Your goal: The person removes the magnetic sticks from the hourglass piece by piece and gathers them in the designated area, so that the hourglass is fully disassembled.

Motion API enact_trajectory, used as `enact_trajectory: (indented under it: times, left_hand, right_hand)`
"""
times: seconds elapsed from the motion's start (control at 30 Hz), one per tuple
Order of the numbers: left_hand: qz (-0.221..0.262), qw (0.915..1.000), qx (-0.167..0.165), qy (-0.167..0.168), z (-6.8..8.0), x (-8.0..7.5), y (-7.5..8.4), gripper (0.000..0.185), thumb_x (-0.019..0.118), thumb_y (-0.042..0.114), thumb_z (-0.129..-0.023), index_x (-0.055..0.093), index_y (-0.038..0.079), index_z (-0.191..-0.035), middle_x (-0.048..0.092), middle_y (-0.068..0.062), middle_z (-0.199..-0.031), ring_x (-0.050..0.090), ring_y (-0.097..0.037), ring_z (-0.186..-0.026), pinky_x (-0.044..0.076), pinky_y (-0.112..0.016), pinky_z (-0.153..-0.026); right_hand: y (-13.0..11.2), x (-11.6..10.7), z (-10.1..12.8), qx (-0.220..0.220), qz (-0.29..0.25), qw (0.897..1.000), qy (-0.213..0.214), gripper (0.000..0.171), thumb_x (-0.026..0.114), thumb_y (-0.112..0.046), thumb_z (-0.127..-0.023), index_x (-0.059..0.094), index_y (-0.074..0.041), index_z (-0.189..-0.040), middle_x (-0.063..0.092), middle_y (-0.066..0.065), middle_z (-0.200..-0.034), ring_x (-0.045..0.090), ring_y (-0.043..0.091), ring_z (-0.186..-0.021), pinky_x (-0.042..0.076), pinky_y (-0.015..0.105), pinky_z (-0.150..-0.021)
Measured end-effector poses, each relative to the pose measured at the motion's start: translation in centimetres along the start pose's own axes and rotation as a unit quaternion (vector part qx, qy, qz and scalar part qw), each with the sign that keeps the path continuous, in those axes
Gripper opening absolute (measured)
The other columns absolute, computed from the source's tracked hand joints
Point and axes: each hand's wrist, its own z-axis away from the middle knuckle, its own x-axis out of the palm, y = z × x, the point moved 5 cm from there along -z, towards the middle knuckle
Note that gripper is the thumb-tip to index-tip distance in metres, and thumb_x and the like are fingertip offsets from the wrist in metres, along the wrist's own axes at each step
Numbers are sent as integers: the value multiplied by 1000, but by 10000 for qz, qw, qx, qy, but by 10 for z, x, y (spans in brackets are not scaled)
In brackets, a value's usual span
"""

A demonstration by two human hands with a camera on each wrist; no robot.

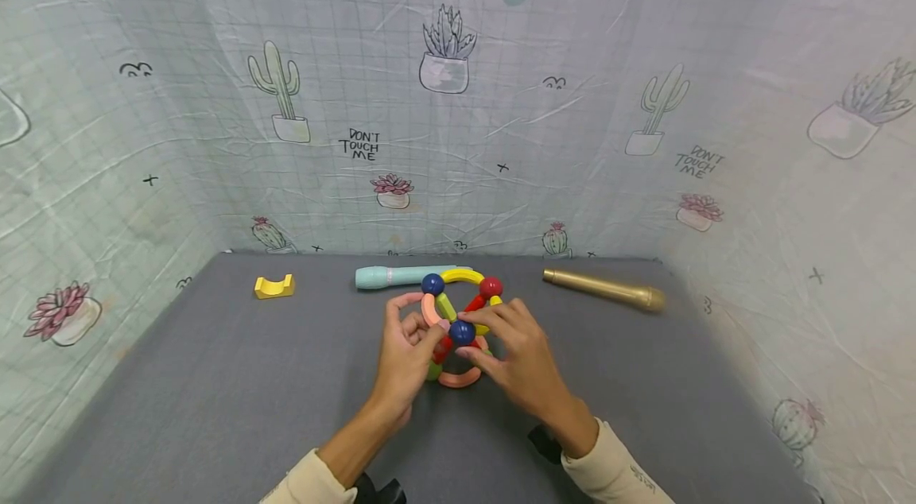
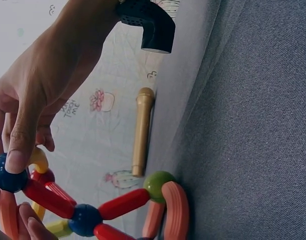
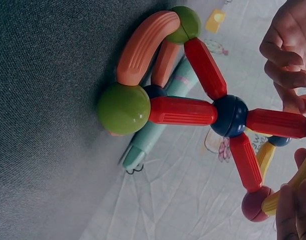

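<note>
A magnetic ball-and-stick structure stands on the grey table between the hands, built of red straight sticks [image 3: 183, 110], curved pink sticks [image 2: 176, 212], yellow curved sticks [image 1: 461, 275], and green [image 3: 123, 108], red [image 1: 490, 287] and blue balls. My right hand [image 1: 518, 361] pinches the near blue ball [image 1: 462, 332] at the top, index finger above and thumb below. On the other side, my left hand [image 1: 402, 353] grips a pink curved stick [image 1: 429, 308] beside that ball, its thumb tip right at the ball. In the right wrist view, green balls and a pink arc form the base.
Behind the structure lies a teal microphone-shaped object [image 1: 386, 277]. A gold microphone [image 1: 604, 290] rests at the back right, and a yellow block with a scooped top [image 1: 275, 287] at the back left. Cactus-print cloth [image 1: 458, 138] hangs around the table.
</note>
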Motion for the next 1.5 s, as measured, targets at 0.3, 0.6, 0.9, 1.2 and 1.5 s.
enact_trajectory:
  times: [0.3,0.6,0.9,1.2,1.5]
  left_hand:
    - [-16,9999,-151,18,-3,1,0,54,68,12,-101,37,17,-145,69,-8,-101,60,-19,-83,51,-27,-75]
    - [-33,9998,-174,-33,-4,1,0,46,62,8,-103,42,15,-144,66,-11,-96,60,-19,-78,54,-29,-75]
    - [-124,9993,-93,-346,-2,-6,-3,39,67,12,-104,54,17,-140,60,-8,-84,57,-18,-73,51,-26,-68]
    - [-361,9973,-222,-605,1,-33,-4,39,69,15,-105,57,22,-141,79,-12,-114,68,-19,-79,53,-26,-72]
    - [-851,9955,-236,-329,1,-81,-11,41,74,15,-101,60,14,-139,62,-22,-123,79,-30,-82,64,-36,-72]
  right_hand:
    - [1,2,0,-183,-5,9998,108,55,97,-26,-74,77,-19,-125,75,-5,-111,49,10,-89,41,24,-74]
    - [0,0,1,-143,9,9999,81,51,97,-26,-76,77,-16,-122,74,-4,-111,51,10,-91,44,25,-75]
    - [0,-2,0,-71,-55,10000,20,51,96,-26,-77,77,-16,-123,74,-4,-112,52,10,-92,45,26,-75]
    - [0,-3,-1,-62,-91,9999,65,54,98,-25,-74,78,-16,-124,75,-3,-110,52,11,-92,45,26,-75]
    - [1,-3,0,-4,-149,9999,0,52,96,-26,-77,77,-16,-125,75,-4,-110,51,10,-91,44,24,-73]
